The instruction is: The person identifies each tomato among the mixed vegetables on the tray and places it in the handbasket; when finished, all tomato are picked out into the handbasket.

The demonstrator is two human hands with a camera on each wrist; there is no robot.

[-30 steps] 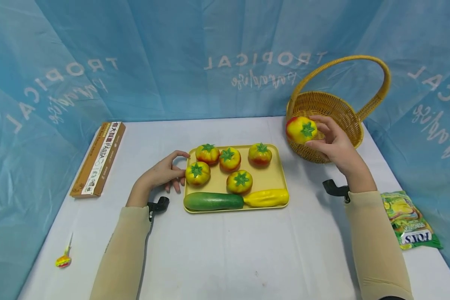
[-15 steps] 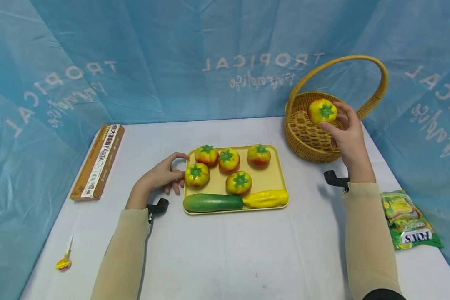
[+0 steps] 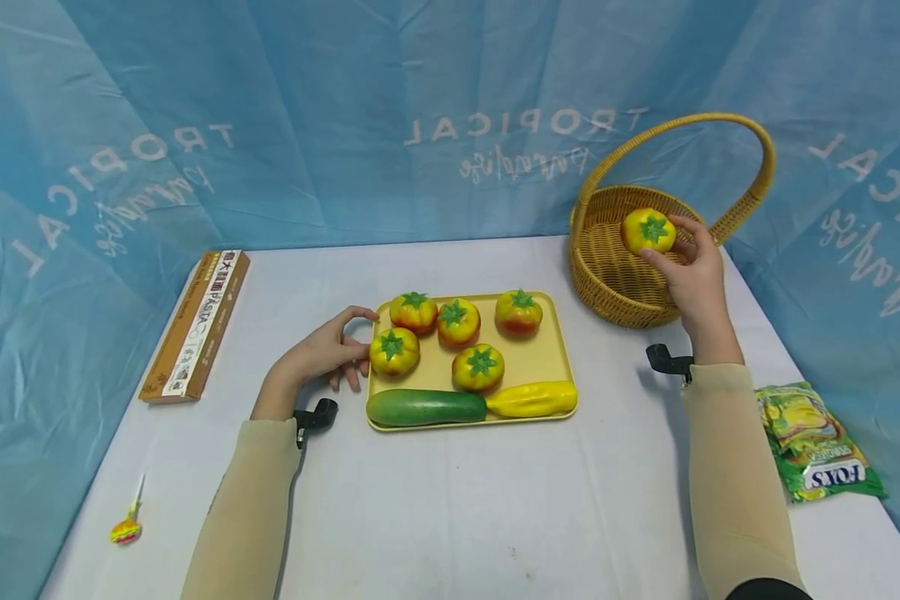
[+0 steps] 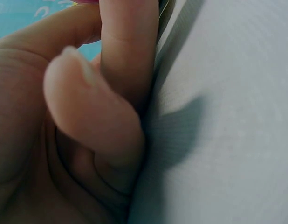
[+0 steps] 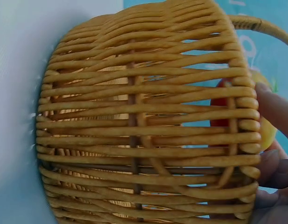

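At the basket (image 3: pixel 600 296), right hand (image 3: pixel 696 273) around a fruit (image 3: pixel 643 232); left hand (image 3: pixel 324 348) loose against tray (image 3: pixel 532 357).

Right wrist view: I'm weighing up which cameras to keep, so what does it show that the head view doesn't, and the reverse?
Only the right wrist view: the basket up close from outside, with the held fruit partly visible through gaps in the weave.

Only the head view: the left grip at the tray, its five fruits, cucumber and yellow vegetable, plus the pasta box, lollipop and green bag.

Both: the basket, held fruit, right grip, white cloth and blue backdrop.
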